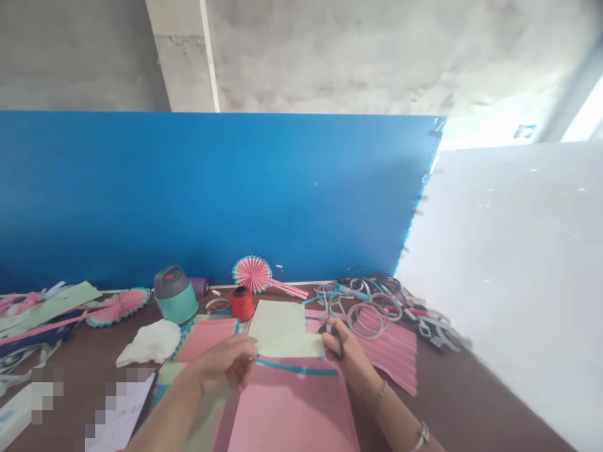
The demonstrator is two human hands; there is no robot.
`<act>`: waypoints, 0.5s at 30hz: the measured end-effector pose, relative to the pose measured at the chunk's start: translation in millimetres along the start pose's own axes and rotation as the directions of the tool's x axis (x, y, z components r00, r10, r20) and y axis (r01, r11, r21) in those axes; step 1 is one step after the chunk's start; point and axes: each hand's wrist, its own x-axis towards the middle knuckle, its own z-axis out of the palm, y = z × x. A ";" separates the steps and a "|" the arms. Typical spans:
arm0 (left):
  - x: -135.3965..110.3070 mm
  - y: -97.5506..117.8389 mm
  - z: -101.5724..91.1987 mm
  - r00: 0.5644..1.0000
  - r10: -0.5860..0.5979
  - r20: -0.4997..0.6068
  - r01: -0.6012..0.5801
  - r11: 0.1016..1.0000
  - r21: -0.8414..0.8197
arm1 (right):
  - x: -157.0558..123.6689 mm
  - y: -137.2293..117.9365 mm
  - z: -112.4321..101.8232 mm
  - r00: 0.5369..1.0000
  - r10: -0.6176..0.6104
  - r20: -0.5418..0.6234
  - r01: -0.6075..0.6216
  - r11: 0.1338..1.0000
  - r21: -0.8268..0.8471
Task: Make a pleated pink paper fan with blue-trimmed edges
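A pale green strip of paper (289,345) stretches between my two hands. My left hand (234,361) is closed, pinching the strip's left end. My right hand (343,344) has fingers through the handles of a pair of scissors (328,307), blades pointing up and away, and also pinches the strip's right end. Behind the strip lies a larger pale green sheet (277,317). Just below it, a narrow blue paper strip (301,370) rests over a pink sheet (292,414). How far the scissor blades are apart is hard to make out.
Behind my hands stand a red thread spool (242,305), a teal and grey container (176,296) and a pink pleated paper fan (252,274). Pleated pink paper (391,348) and tangled cables (377,307) lie right. A second fan (120,307) and white crumpled material (153,343) lie left.
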 end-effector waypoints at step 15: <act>42.4 -34.0 26.7 0.874 0.309 -0.376 -0.304 0.950 0.075 | 9.1 17.4 -3.7 0.991 0.031 -0.127 -0.042 0.996 -0.084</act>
